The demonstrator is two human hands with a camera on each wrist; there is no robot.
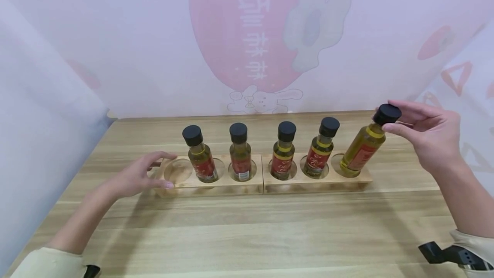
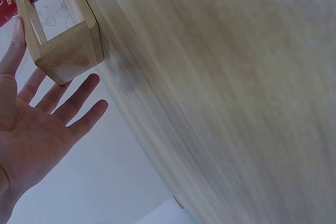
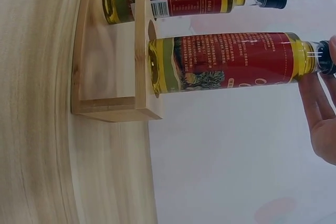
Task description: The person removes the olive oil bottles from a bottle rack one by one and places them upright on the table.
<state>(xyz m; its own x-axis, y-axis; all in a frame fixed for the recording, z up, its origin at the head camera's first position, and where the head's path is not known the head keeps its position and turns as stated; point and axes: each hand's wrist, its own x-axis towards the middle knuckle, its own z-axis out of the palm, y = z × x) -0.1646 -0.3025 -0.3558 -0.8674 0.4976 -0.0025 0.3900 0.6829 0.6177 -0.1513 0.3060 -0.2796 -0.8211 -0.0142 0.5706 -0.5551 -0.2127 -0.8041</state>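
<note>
My right hand point(image 1: 432, 134) pinches the black cap of an olive oil bottle point(image 1: 362, 151) between thumb and fingers. This bottle leans to the right, its base at the rightmost round hole of a wooden rack point(image 1: 231, 190). In the right wrist view the held bottle's point(image 3: 231, 61) base sits at the upper board, well above the rack's bottom. At the rack's left end my left hand point(image 1: 135, 175) holds the frame, thumb on the front edge and index finger at the back. The other fingers point(image 2: 79, 100) spread loosely beside the end piece. The leftmost hole point(image 1: 179, 173) shows no bottle.
Several similar black-capped bottles stand in the other holes, among them one point(image 1: 202, 160) near the left and one point(image 1: 318, 151) beside the held bottle. The rack rests on a wood-grain table point(image 1: 247, 235). A printed white backdrop point(image 1: 154, 55) rises behind the table.
</note>
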